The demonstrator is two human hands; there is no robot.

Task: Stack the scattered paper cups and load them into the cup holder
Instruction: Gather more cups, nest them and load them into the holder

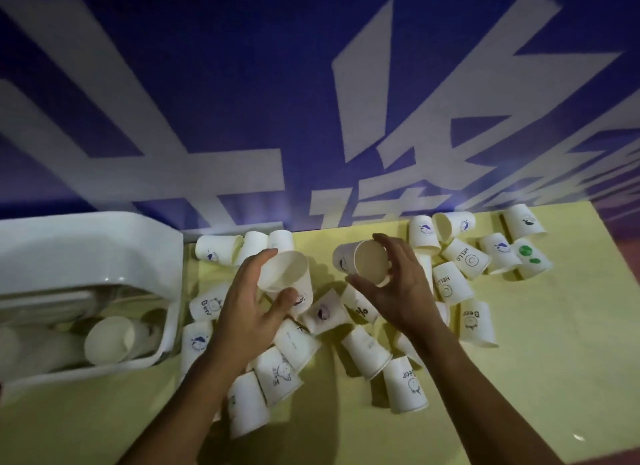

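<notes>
Many white printed paper cups (450, 284) lie scattered on the yellow table (519, 378), most on their sides. My left hand (249, 302) grips one cup (287, 274) with its open mouth toward me, above the pile. My right hand (398, 284) holds another cup (363, 262) tilted, its base facing me, a short gap right of the first. The white cup holder (104, 243) lies at the left, its open tray holding a stack of cups (110, 340) on its side.
A blue wall with large white characters (311, 118) rises right behind the table. More cups (498, 253) crowd the back right corner near the table's far edge. Bare yellow table surface shows at the front right.
</notes>
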